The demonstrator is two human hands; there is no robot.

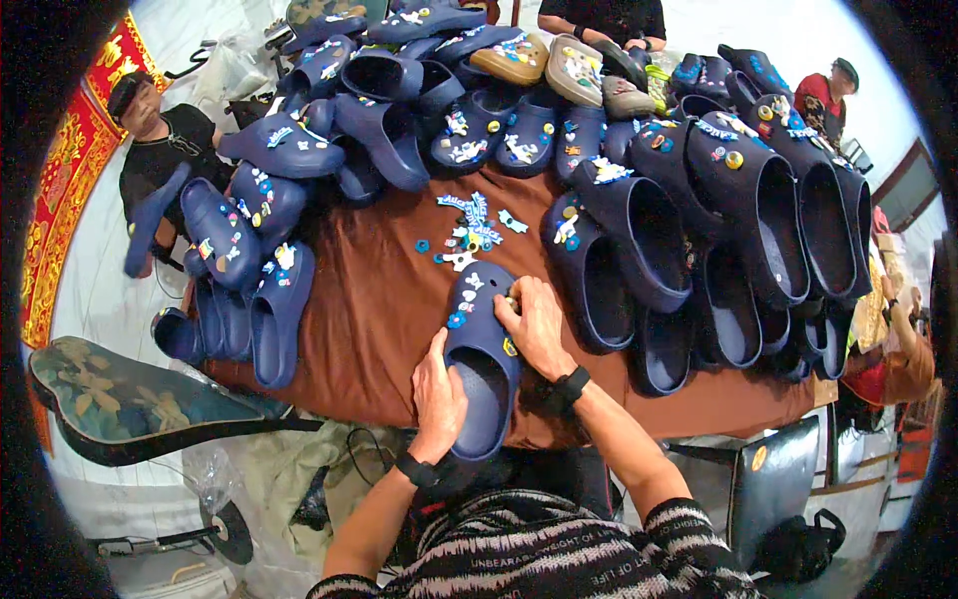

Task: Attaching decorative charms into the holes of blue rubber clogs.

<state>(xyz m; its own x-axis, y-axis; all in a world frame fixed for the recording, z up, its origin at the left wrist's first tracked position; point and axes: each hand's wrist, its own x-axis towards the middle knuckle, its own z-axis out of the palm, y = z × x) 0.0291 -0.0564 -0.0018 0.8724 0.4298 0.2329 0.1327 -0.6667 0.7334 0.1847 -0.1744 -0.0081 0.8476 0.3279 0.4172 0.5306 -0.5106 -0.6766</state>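
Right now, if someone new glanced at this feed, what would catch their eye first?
Heaps of navy clogs studded with small charms ring the brown table. At the near edge, the left hand steadies one navy clog while the right hand presses on its toe. Loose charms lie scattered just beyond it.

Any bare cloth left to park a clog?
Yes: brown tablecloth left of the held navy clog, up to the loose charms; also a strip near the front right edge. Crowded: clog piles along left, back and right.
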